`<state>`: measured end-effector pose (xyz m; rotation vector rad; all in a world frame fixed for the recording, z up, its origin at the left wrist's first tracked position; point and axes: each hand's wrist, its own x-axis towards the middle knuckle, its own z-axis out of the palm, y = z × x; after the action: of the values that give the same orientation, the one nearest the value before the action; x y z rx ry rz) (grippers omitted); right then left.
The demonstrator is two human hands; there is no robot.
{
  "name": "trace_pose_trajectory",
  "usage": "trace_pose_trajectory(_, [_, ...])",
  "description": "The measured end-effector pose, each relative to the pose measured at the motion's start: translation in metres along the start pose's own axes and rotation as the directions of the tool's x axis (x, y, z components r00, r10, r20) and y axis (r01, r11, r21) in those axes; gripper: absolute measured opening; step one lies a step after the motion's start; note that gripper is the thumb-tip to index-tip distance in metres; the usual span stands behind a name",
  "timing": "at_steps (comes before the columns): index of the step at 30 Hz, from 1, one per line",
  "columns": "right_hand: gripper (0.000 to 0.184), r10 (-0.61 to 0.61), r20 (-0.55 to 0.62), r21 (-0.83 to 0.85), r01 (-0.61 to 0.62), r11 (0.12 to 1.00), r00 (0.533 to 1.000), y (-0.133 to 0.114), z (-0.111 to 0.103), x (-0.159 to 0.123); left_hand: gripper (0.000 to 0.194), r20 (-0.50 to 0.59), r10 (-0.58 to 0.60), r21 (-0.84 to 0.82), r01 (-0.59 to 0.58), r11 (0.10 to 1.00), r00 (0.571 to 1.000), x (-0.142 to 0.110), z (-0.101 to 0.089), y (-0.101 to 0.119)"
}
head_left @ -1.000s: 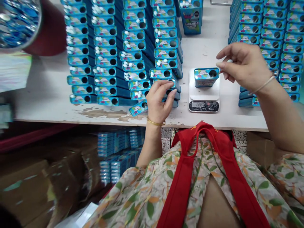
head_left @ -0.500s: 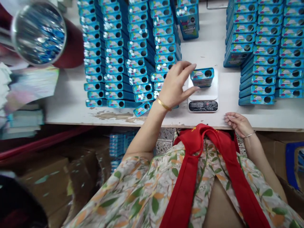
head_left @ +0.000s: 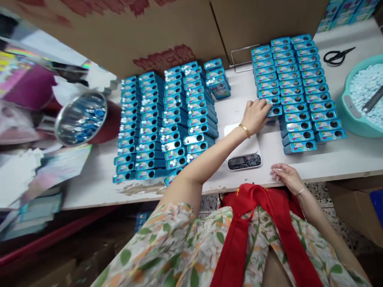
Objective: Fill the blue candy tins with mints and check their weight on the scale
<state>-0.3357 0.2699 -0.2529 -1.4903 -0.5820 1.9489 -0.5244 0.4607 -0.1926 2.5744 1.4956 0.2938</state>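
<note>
My left hand (head_left: 255,115) reaches across the white table (head_left: 329,159) and closes on a blue candy tin (head_left: 274,111) at the left edge of the right-hand block of tins (head_left: 302,87). My left forearm crosses over a small white scale (head_left: 243,160), whose platform carries nothing. My right hand (head_left: 283,175) rests on the table's front edge beside the scale, fingers loosely bent and lying down, with nothing visible in them. A second, larger block of blue tins (head_left: 164,119) stands to the left, several with white candies on top.
A teal basin (head_left: 344,107) of white candies with a scoop sits at the far right, with black scissors (head_left: 338,56) behind it. A metal bowl on a red container (head_left: 82,117) stands at left. Cardboard boxes (head_left: 167,28) wall the back, and papers lie at left.
My left hand left the left stack, crossed to the tin on the scale and carried it to the right-hand block. My right hand dropped to the table edge. The view tilted up.
</note>
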Motion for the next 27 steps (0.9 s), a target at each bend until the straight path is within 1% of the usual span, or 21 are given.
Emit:
trace_pose_trajectory(2, [0.057,0.013,-0.007,0.009,-0.013,1.0,1.0,0.002,-0.001,-0.001,0.041,-0.022,0.014,0.008,-0.014,1.0,1.0,0.006,0.005,-0.007])
trace_pose_trajectory(3, [0.056,0.018,-0.008,0.011,-0.018,1.0,1.0,0.003,-0.002,-0.001,0.042,-0.051,0.014,-0.001,-0.014,1.0,0.999,0.008,0.006,-0.016])
trace_pose_trajectory(4, [0.055,0.023,-0.006,0.011,-0.023,1.0,1.0,0.003,-0.003,-0.001,0.043,-0.092,-0.006,-0.015,0.004,1.0,0.996,0.011,0.005,-0.029])
trace_pose_trajectory(5, [0.054,0.027,-0.004,0.011,-0.027,1.0,1.0,0.004,-0.003,-0.001,0.043,-0.145,-0.049,-0.032,0.045,0.999,0.988,0.015,0.004,-0.046])
trace_pose_trajectory(6, [0.053,0.03,-0.003,0.01,-0.03,0.999,1.0,0.004,-0.004,-0.001,0.041,-0.203,-0.115,-0.051,0.107,0.993,0.972,0.021,0.003,-0.067])
trace_pose_trajectory(7, [0.053,0.034,-0.003,0.008,-0.034,0.999,0.999,0.004,-0.004,0.0,0.037,-0.258,-0.203,-0.073,0.19,0.979,0.945,0.027,0.002,-0.089])
trace_pose_trajectory(8, [0.053,0.037,-0.003,0.007,-0.037,0.999,0.999,0.003,-0.004,0.0,0.034,-0.3,-0.294,-0.098,0.277,0.956,0.908,0.035,0.002,-0.113])
trace_pose_trajectory(9, [0.053,0.039,-0.003,0.006,-0.039,0.999,0.999,0.002,-0.004,0.0,0.03,-0.316,-0.382,-0.123,0.362,0.924,0.868,0.043,0.003,-0.136])
trace_pose_trajectory(10, [0.053,0.04,-0.005,0.006,-0.04,0.999,0.999,0.002,-0.003,0.0,0.027,-0.3,-0.481,-0.144,0.459,0.877,0.824,0.05,0.004,-0.157])
trace_pose_trajectory(11, [0.053,0.042,-0.005,0.006,-0.042,0.999,0.999,0.001,-0.003,0.0,0.024,-0.26,-0.562,-0.156,0.54,0.827,0.785,0.055,0.006,-0.175])
trace_pose_trajectory(12, [0.053,0.043,-0.006,0.006,-0.043,0.999,0.999,0.0,-0.003,0.0,0.022,-0.221,-0.608,-0.158,0.588,0.794,0.762,0.059,0.007,-0.188])
trace_pose_trajectory(13, [0.053,0.043,-0.006,0.007,-0.043,0.999,0.999,0.0,-0.003,0.0,0.02,-0.192,-0.615,-0.152,0.596,0.789,0.765,0.06,0.007,-0.197])
trace_pose_trajectory(14, [0.053,0.044,-0.008,0.006,-0.044,0.999,0.999,-0.001,-0.003,0.0,0.018,-0.178,-0.58,-0.141,0.563,0.814,0.795,0.059,0.005,-0.201])
trace_pose_trajectory(16, [0.053,0.042,-0.01,0.01,-0.042,0.999,0.999,0.0,-0.004,0.0,0.013,-0.177,-0.454,-0.101,0.443,0.891,0.873,0.05,-0.003,-0.198])
trace_pose_trajectory(17, [0.052,0.038,-0.014,0.012,-0.038,0.999,0.999,0.0,-0.004,0.0,0.012,-0.161,-0.408,-0.07,0.402,0.913,0.899,0.044,-0.009,-0.193])
trace_pose_trajectory(18, [0.051,0.032,-0.022,0.015,-0.031,0.999,0.999,0.0,-0.004,0.0,0.011,-0.13,-0.384,-0.034,0.383,0.923,0.914,0.036,-0.017,-0.184])
trace_pose_trajectory(20, [0.049,0.015,-0.045,0.024,-0.014,1.0,0.999,0.0,-0.003,0.0,0.01,-0.068,-0.367,0.026,0.37,0.929,0.928,0.017,-0.032,-0.163])
trace_pose_trajectory(22, [0.047,0.006,-0.066,0.039,-0.003,0.999,0.998,-0.001,-0.001,0.0,0.008,-0.058,-0.299,0.03,0.301,0.953,0.952,-0.006,-0.045,-0.136])
trace_pose_trajectory(24, [0.045,0.007,-0.068,0.057,-0.004,0.998,0.998,-0.003,0.001,-0.001,0.008,-0.078,-0.193,-0.002,0.194,0.981,0.978,-0.031,-0.053,-0.104])
trace_pose_trajectory(25, [0.044,0.012,-0.062,0.063,-0.008,0.998,0.998,-0.004,0.002,-0.002,0.011,-0.071,-0.152,-0.01,0.152,0.988,0.986,-0.043,-0.056,-0.088])
trace_pose_trajectory(27, [0.042,0.028,-0.047,0.071,-0.025,0.997,0.998,-0.006,0.003,-0.006,0.015,0.0,-0.1,0.01,0.1,0.995,0.995,-0.063,-0.058,-0.057])
